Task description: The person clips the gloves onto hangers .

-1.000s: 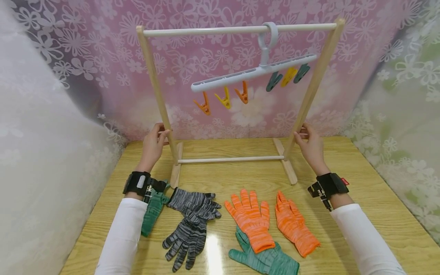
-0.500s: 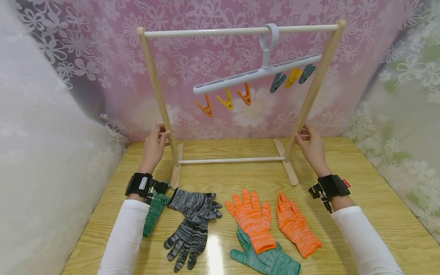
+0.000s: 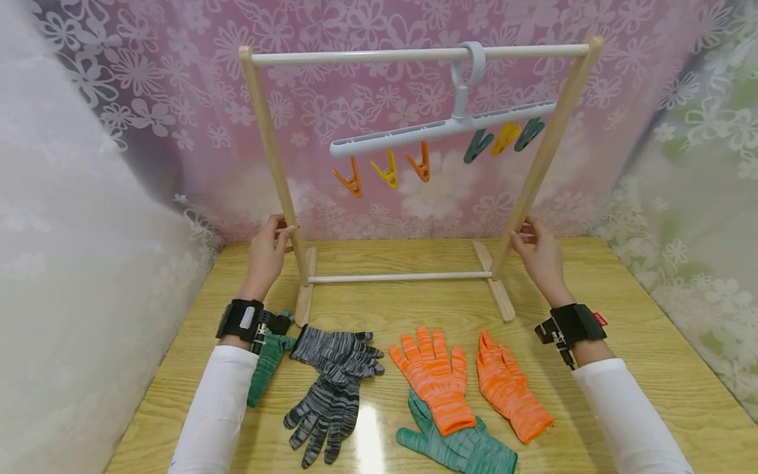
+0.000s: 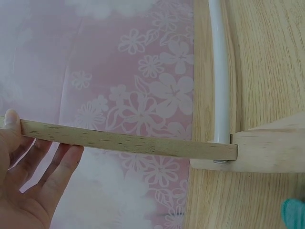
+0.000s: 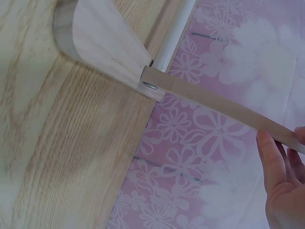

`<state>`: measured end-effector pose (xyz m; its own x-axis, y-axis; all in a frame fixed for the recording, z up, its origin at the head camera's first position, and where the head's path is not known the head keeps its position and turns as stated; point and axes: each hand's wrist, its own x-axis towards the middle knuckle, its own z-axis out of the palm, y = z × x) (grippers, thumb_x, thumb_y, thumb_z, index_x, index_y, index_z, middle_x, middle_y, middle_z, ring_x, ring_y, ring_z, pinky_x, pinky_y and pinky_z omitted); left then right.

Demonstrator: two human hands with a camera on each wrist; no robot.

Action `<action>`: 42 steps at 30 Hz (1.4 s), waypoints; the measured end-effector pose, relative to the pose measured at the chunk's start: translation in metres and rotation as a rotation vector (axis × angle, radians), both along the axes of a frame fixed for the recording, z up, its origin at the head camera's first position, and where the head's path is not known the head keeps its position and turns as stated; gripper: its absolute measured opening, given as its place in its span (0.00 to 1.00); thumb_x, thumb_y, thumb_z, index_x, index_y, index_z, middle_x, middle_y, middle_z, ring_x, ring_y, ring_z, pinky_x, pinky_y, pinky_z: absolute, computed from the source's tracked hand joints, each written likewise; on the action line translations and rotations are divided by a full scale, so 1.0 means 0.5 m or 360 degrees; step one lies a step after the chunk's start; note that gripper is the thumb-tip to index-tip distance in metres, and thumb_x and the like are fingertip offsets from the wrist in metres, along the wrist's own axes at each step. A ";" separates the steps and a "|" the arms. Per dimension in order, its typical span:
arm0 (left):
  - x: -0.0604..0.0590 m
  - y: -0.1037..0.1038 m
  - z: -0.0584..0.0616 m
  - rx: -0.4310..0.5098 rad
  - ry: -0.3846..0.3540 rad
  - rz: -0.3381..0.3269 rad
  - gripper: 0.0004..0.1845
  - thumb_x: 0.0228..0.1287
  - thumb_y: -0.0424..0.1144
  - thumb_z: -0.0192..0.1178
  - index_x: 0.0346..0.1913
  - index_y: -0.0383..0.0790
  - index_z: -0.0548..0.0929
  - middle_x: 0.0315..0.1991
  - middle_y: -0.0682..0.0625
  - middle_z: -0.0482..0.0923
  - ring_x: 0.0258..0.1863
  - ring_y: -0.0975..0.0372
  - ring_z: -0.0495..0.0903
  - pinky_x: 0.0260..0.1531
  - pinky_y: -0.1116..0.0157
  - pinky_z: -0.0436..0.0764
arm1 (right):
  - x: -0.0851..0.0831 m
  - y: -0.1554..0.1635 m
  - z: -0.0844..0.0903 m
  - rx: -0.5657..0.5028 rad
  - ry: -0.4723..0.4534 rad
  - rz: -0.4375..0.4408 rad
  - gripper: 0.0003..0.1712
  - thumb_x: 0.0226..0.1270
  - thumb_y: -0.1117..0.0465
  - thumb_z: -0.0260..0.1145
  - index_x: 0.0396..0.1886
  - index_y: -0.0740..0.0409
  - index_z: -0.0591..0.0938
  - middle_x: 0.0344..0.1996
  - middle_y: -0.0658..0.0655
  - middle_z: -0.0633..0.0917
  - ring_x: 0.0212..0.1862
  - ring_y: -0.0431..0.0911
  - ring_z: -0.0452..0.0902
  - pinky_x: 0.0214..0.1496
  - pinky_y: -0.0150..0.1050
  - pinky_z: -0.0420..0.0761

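**Both hands on the drying rack, hanger settling after a slight shift**

Nearest you, six gloves lie on the bench point(image 3: 639, 368): a green glove point(image 3: 456, 447), an orange pair point(image 3: 435, 378), a grey striped pair point(image 3: 331, 382), and a second green glove point(image 3: 265, 362) partly under your left wrist band. They lie just as they did a second ago.

Beyond them, your left hand point(image 3: 266, 253) holds the left post of the wooden rack point(image 3: 272, 145), thumb on the near face and fingers point(image 4: 52, 176) wrapped behind it. Your right hand point(image 3: 540, 253) holds the right post the same way, its fingers point(image 5: 269, 162) lying against the wood. Neither grip has moved.

Farther back, the rack stands upright on both feet near the rear edge of the bench. Over the last second it has drifted slightly rightward in view, and the blue peg hanger point(image 3: 444, 128) on the top rail, hanging tilted with its left end low, has swung a little. You appear to be steadying or nudging the rack.
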<state>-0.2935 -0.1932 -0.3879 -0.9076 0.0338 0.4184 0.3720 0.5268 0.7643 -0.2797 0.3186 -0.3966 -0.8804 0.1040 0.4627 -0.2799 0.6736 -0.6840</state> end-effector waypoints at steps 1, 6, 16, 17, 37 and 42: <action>0.000 0.000 0.000 0.0000 0.0000 0.0002 0.22 0.80 0.45 0.49 0.67 0.35 0.71 0.57 0.34 0.76 0.55 0.42 0.81 0.49 0.46 0.85 | 0.001 0.000 0.001 0.0001 -0.0002 0.0001 0.27 0.78 0.58 0.61 0.71 0.66 0.71 0.55 0.73 0.82 0.51 0.65 0.81 0.39 0.16 0.69; 0.004 0.002 0.001 0.0001 -0.0010 0.0003 0.22 0.80 0.44 0.49 0.67 0.35 0.72 0.57 0.34 0.77 0.56 0.42 0.80 0.48 0.48 0.86 | 0.004 0.003 0.003 0.0004 0.0010 0.0003 0.27 0.78 0.58 0.62 0.70 0.66 0.72 0.53 0.73 0.82 0.50 0.66 0.81 0.36 0.13 0.68; 0.012 0.003 0.002 0.0006 -0.0005 -0.0009 0.21 0.80 0.43 0.50 0.67 0.34 0.71 0.57 0.33 0.77 0.56 0.42 0.80 0.48 0.47 0.86 | 0.004 0.002 -0.001 0.0006 0.0028 -0.0011 0.27 0.78 0.59 0.62 0.70 0.65 0.72 0.54 0.72 0.82 0.49 0.65 0.82 0.36 0.13 0.68; 0.012 0.002 0.002 0.0007 -0.0004 -0.0012 0.21 0.80 0.43 0.50 0.67 0.34 0.71 0.57 0.33 0.77 0.56 0.42 0.80 0.48 0.47 0.86 | 0.004 0.002 -0.002 0.0003 0.0029 -0.0011 0.27 0.78 0.59 0.62 0.70 0.65 0.72 0.54 0.72 0.82 0.49 0.65 0.82 0.36 0.13 0.68; 0.022 -0.003 -0.001 0.0009 -0.0021 -0.0029 0.22 0.80 0.43 0.49 0.68 0.34 0.70 0.57 0.33 0.77 0.57 0.41 0.79 0.48 0.48 0.86 | 0.003 -0.001 -0.001 -0.0002 0.0010 -0.0005 0.27 0.78 0.58 0.61 0.71 0.64 0.72 0.54 0.72 0.83 0.43 0.53 0.84 0.34 0.13 0.70; 0.014 -0.011 0.007 0.0046 -0.0064 -0.0101 0.22 0.80 0.43 0.51 0.67 0.34 0.71 0.58 0.33 0.76 0.58 0.42 0.79 0.49 0.49 0.86 | 0.000 0.005 0.002 -0.0026 -0.0043 0.0006 0.28 0.79 0.57 0.60 0.72 0.64 0.71 0.56 0.73 0.81 0.45 0.51 0.82 0.34 0.13 0.71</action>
<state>-0.2864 -0.1985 -0.3844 -0.9202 0.0804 0.3832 0.3725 0.4807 0.7938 -0.2799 0.3213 -0.3954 -0.8929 0.1080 0.4371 -0.2638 0.6612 -0.7023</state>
